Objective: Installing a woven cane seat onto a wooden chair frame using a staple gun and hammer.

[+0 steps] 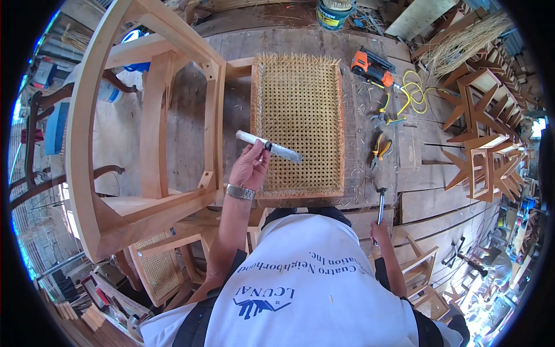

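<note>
Weathered wooden planks form the desk [358, 110], littered with pale cane offcuts. Nearest, at the person's right side, the right hand [380, 232] has its fingers closed around the lower handle of a metal-shafted, dark-headed hammer [381, 207]. Farther forward, the left hand [251, 168] has its fingers pinched closed on a white cylindrical tool [283, 152] with a black collar and a greyish end; its exact type cannot be determined. This end extends over a tan, open-weave rectangular cane panel [300, 124], located flat at the desk's near side, directly ahead of the person. Progress, as judged: the cane is laid across its wooden frame and covers the opening; edge finishing appears incomplete, since the ends are untrimmed. Whether the edges are fastened cannot be confirmed. The weave appears flat and regular, with even rows of small holes; a bristling fringe stands along the far edge, with shorter frayed ends along the sides. Beyond, to the right, lie yellow-and-black pliers [380, 151] and, farther out, an orange-and-black nail gun [373, 66].
</note>
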Action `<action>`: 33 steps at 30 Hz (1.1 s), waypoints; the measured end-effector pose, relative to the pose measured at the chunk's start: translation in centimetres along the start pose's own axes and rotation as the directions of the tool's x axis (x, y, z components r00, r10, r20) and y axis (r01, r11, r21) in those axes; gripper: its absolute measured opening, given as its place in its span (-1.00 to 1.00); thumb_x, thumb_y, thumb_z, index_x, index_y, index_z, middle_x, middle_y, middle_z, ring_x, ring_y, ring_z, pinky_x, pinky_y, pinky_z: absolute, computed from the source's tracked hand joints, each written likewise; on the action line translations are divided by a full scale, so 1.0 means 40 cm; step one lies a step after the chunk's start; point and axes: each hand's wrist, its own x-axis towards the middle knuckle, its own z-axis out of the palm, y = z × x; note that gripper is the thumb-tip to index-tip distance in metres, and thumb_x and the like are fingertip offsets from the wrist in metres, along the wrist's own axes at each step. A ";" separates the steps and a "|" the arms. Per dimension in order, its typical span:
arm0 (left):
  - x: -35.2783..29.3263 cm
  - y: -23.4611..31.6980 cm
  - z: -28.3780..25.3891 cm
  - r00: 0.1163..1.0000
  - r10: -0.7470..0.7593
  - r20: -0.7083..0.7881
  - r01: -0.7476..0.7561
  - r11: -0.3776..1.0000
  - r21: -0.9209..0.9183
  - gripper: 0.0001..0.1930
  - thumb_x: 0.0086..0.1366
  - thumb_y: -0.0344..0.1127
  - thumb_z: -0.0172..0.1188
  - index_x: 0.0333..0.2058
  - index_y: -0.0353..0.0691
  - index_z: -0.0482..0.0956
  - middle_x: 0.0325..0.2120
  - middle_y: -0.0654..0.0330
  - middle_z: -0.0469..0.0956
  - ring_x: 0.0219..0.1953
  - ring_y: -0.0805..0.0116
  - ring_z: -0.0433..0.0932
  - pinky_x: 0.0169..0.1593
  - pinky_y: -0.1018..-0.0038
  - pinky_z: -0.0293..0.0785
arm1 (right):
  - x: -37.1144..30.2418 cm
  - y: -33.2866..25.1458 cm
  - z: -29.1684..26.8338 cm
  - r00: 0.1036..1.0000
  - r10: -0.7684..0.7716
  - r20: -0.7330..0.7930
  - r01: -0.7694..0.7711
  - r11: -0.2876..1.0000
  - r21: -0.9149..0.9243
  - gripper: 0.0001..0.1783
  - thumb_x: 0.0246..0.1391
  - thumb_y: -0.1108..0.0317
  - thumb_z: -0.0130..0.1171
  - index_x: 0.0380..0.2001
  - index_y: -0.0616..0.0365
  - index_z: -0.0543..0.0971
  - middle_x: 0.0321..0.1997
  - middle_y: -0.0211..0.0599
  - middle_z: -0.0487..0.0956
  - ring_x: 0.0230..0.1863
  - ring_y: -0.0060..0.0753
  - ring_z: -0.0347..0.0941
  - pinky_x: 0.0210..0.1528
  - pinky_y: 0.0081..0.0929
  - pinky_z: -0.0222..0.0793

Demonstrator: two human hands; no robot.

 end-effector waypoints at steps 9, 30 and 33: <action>0.187 0.202 0.153 0.954 0.299 0.019 -0.299 0.946 0.124 -0.86 0.32 -0.41 0.21 -0.17 -0.22 0.50 -0.28 0.22 0.56 -0.17 0.32 0.58 -0.05 0.38 0.59 | -0.093 -0.100 0.020 0.999 0.025 -0.037 -0.013 0.956 0.292 -0.77 0.20 0.24 0.11 -0.44 0.12 0.37 -0.74 -0.46 0.33 -0.82 -0.56 0.24 -0.82 -0.51 0.16; 0.529 0.340 0.320 0.648 0.538 0.540 -0.597 -0.081 0.798 -0.72 0.21 -0.34 0.34 -0.14 -0.18 0.50 -0.28 0.29 0.64 -0.27 0.54 0.60 -0.14 0.54 0.52 | -0.100 -0.620 0.027 0.777 -0.629 -0.010 0.626 0.772 0.109 -0.64 0.30 0.12 0.08 -0.40 0.23 0.45 -0.69 -0.47 0.21 -0.62 -0.67 0.09 -0.59 -0.53 0.06; 0.526 0.332 0.323 0.663 0.529 0.529 -0.603 -0.041 0.797 -0.72 0.21 -0.34 0.34 -0.14 -0.20 0.50 -0.28 0.28 0.64 -0.25 0.52 0.60 -0.14 0.54 0.52 | -0.102 -0.623 0.045 0.766 -0.642 0.023 0.635 0.761 0.133 -0.63 0.30 0.11 0.10 -0.40 0.23 0.46 -0.69 -0.48 0.21 -0.62 -0.67 0.08 -0.60 -0.53 0.06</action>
